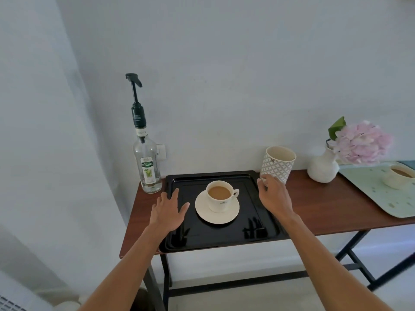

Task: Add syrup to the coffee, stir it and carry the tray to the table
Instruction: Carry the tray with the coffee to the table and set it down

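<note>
Your left hand (pixel 167 211) is spread flat and released over the left part of the black tray (pixel 253 223), grasping nothing; your right hand (pixel 272 195) hovers at the tray's right edge, fingers loosely curled beside the patterned paper cup (pixel 277 163), contact not discernible. The coffee cup (pixel 221 195) stands on its saucer (pixel 216 212) between your hands, and the syrup bottle (pixel 147 164) stands upright just beyond your left fingertips.

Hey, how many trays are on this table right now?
2. A black tray at the left end holds the coffee cup on its saucer; a pale green tray at the right end is partly cut off by the frame.
</note>
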`<act>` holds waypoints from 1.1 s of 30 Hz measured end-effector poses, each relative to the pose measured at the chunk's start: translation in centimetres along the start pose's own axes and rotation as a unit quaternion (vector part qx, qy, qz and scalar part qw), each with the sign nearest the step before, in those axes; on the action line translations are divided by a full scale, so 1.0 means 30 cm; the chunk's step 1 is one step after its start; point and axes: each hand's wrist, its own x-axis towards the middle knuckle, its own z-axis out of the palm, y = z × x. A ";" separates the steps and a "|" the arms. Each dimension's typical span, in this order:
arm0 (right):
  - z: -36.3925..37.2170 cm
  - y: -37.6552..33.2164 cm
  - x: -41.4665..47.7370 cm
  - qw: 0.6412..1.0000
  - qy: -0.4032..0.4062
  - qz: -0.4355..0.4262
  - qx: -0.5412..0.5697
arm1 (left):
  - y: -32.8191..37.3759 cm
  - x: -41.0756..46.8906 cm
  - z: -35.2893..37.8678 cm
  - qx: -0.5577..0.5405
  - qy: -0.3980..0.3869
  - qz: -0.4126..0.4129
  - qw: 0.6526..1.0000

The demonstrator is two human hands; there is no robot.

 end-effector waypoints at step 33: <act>0.208 0.291 0.150 0.998 -0.051 0.003 -0.044 | -0.042 0.125 0.153 -0.122 0.193 -0.113 0.967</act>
